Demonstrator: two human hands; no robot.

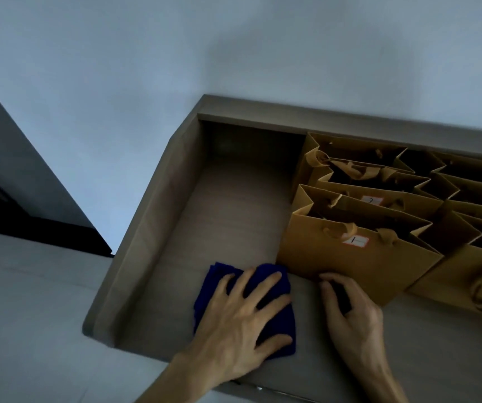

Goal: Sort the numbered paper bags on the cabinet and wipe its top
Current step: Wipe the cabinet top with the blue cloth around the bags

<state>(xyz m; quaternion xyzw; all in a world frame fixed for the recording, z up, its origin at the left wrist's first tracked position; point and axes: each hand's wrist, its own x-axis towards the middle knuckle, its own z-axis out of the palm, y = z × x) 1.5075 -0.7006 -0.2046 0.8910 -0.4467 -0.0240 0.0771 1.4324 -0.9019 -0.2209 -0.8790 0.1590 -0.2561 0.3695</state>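
Two bare hands work on the grey-brown wooden cabinet top [228, 205]; the left hand [242, 315] presses flat, fingers spread wide, on a folded dark blue cloth [280, 321]; the right hand [350, 312], fingers curled, touches the lower edge of the brown paper bag labelled 1 [350, 257]; more brown paper bags [379, 181] stand behind and beside it.

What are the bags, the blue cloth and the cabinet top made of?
The bags look like tan kraft paper, matte, with sharp creased folds and paper handles. The cloth under the left hand seems soft fabric, perhaps microfibre, judging by its fuzzy edges and limp folds. The cabinet top looks like grey-brown wood-grain laminate or veneer, matte with faint streaks; which one cannot be told.
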